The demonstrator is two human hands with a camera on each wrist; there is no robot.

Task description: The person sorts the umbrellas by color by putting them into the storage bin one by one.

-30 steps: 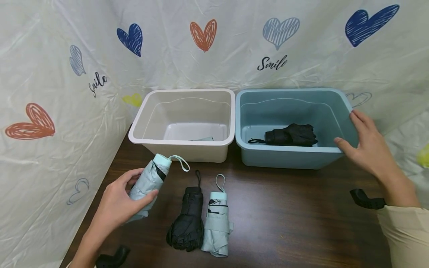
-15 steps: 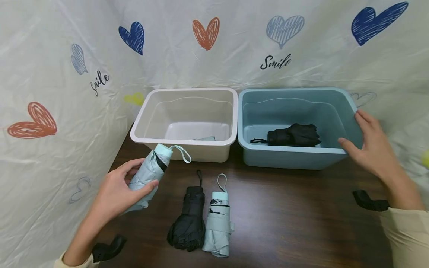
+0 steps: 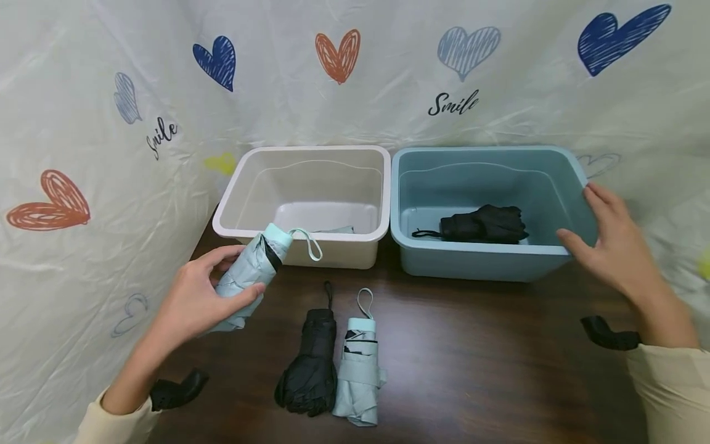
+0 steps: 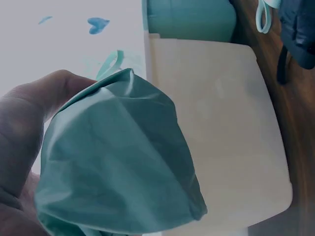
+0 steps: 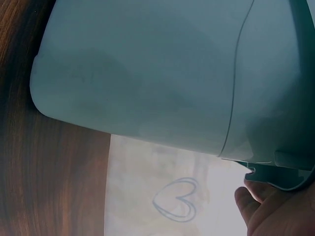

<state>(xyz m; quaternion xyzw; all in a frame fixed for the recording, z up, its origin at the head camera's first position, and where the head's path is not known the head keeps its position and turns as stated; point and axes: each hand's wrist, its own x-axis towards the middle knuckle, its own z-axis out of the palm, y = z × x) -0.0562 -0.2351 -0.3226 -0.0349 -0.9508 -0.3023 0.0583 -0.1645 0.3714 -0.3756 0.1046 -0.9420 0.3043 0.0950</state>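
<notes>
My left hand (image 3: 194, 302) grips a folded pale-blue umbrella (image 3: 244, 277) round its fabric, thumb on the near side. The umbrella is tilted, its capped end and wrist loop (image 3: 310, 243) overlapping the front of the beige bin (image 3: 344, 253). In the left wrist view the fabric end of this umbrella (image 4: 118, 157) fills the middle, hiding part of the hand. My right hand (image 3: 621, 246) holds the right rim of the blue bin (image 3: 471, 262), thumb at the front corner. A black folded umbrella (image 3: 488, 225) lies inside that bin.
On the dark wooden table (image 3: 471, 345) a black folded umbrella (image 3: 309, 370) and a pale-blue one (image 3: 359, 376) lie side by side. Something pale blue (image 3: 337, 230) shows low inside the beige bin. A white heart-printed sheet (image 3: 388, 74) hangs behind the bins.
My left hand has moved up and forward with the pale-blue umbrella, bringing its capped end from below the beige bin's front to its rim. The right hand stays on the blue bin.
</notes>
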